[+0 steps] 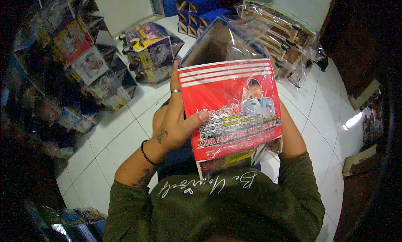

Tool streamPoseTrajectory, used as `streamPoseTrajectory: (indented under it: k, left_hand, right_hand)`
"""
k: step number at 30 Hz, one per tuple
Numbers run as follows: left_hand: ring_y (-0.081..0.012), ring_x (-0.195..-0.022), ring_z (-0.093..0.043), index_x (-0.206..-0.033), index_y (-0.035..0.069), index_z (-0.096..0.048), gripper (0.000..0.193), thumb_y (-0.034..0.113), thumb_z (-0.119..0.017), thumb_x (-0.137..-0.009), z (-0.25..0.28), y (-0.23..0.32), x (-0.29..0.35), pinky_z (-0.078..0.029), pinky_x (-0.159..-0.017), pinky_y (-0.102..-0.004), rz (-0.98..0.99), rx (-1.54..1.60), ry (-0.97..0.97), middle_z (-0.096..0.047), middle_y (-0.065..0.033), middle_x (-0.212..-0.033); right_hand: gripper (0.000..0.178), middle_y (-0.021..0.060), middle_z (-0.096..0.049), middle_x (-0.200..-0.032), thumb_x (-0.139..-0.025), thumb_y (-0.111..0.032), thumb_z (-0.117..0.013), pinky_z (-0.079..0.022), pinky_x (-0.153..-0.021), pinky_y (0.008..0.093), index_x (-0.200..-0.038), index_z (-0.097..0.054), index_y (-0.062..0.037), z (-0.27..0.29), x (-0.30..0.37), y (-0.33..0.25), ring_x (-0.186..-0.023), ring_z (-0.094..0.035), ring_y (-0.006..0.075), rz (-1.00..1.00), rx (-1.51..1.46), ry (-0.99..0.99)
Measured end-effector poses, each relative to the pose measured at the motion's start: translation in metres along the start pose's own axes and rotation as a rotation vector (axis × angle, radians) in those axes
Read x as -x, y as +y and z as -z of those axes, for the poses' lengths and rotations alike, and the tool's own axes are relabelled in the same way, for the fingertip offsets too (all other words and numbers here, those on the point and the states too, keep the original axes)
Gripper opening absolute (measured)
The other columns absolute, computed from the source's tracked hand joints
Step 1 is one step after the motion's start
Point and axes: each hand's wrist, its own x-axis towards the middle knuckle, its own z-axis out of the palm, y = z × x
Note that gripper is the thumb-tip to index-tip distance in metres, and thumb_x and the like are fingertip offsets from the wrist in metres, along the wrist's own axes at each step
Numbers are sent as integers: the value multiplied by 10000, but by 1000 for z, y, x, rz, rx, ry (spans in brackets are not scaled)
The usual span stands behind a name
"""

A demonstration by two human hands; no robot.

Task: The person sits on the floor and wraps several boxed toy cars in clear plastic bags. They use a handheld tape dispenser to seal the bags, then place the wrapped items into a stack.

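Note:
A box-shaped wooden item wrapped in clear plastic is held up in front of my chest. Its near face is red with white stripes, lettering and a picture of a uniformed figure; an open, dark hollow shows at its far end. My left hand grips the left side, thumb lying on the red face and the other fingers going behind. It has a ring and a black wristband. My right forearm runs up along the box's right side, while the right hand is mostly hidden behind it and its fingers do not show.
Stacks of plastic-wrapped printed boxes rise at the left. Another wrapped box stands on the white tiled floor. Behind are blue wooden compartments; at the far right lies a wrapped bundle of wooden frames. More wrapped items lie lower left.

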Motion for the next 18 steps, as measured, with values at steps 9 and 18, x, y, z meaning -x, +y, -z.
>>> streamPoseTrajectory:
  k: [9, 18]
  left_hand:
    - [-275, -1415, -164, -1499, 106, 52, 1061, 188, -645, -704, -12, -19, 24, -187, -1137, -410, -321, 208, 84, -51, -160, -1554]
    - [-396, -1426, -78, -1488, 54, -136, 1060, 393, -656, -629, 27, 28, 22, 61, -1101, -579, -694, -1062, 66, -133, -205, -1539]
  right_hand:
    - [472, 115, -594, -1063, -731, -180, -678, -454, -884, 334, -1149, -518, -29, -145, 30, -199, -993, -583, 213, 284, 1380, -229]
    - [665, 128, -601, -1152, -719, -290, -742, -411, -966, 356, -1288, -500, -44, -109, 62, -195, -1092, -565, 230, 707, 1140, 53]
